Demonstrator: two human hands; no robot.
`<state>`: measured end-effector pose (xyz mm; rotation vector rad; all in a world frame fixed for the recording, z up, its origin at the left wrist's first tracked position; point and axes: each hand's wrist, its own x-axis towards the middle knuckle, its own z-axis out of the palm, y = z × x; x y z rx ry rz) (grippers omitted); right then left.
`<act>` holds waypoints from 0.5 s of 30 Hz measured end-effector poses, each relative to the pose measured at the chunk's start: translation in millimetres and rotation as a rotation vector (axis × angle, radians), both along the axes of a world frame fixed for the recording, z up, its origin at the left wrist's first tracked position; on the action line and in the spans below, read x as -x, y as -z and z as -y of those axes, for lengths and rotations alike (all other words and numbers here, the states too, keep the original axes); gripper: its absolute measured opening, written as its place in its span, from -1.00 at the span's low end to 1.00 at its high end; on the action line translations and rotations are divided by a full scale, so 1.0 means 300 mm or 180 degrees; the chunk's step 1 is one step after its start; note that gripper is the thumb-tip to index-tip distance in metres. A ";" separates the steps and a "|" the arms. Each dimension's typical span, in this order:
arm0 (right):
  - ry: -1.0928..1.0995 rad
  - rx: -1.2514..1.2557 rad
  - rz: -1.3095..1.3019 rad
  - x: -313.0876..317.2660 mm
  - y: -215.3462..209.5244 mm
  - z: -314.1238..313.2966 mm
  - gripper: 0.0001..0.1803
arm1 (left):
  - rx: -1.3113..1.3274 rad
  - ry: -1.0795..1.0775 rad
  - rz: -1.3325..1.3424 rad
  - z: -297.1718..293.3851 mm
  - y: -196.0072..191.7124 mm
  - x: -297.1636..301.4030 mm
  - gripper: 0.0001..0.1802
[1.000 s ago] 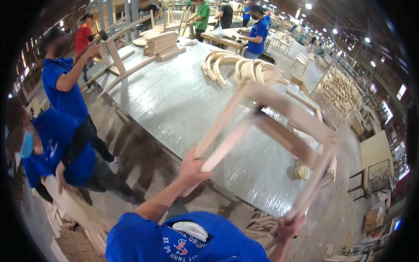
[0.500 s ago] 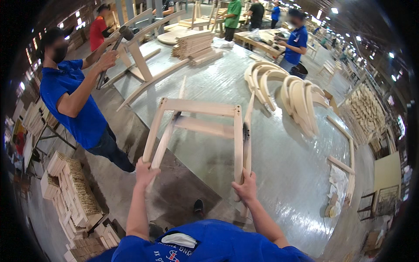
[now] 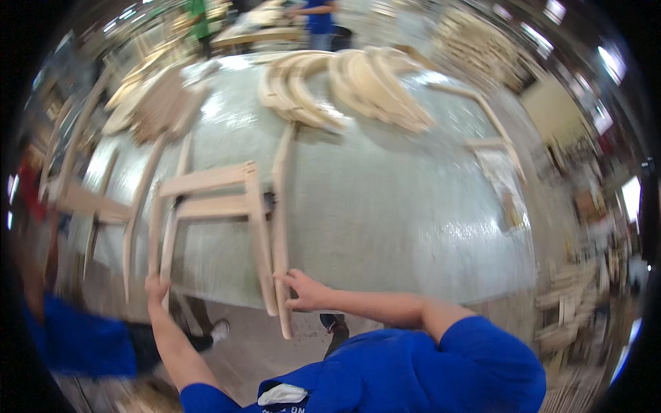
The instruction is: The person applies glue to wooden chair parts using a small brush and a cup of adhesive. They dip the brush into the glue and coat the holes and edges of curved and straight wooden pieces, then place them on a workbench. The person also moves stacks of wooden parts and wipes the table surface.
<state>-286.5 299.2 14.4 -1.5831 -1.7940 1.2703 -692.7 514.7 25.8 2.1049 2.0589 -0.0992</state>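
The right hand loosens, spread against the wooden frame — left hand clasping it; likely positioning, next needing steady support.

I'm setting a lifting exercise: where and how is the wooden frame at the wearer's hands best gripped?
Probably best: grip the wooden frame by the near ends of its side bars, on both sides, coming from the near side of the table. Those bars are slim and run toward the near edge; the crosspieces lie farther off.
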 end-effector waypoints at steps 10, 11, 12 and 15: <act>0.2409 -0.0513 0.2540 -0.724 0.032 0.770 -0.30 | -0.1180 -0.0390 -0.0109 0.103 0.103 -0.431 -0.48; 0.2421 -0.0328 0.3065 -0.792 0.014 0.866 -0.31 | -0.1070 -0.0151 0.0026 0.113 0.126 -0.521 -0.46; 0.2973 0.0027 0.2808 -0.838 -0.047 0.932 -0.32 | -0.0983 0.0010 0.0122 0.123 0.130 -0.587 -0.45; 0.4026 0.0487 0.2911 -0.965 -0.152 1.214 -0.36 | -0.1548 0.1340 0.1038 0.133 0.107 -0.874 -0.47</act>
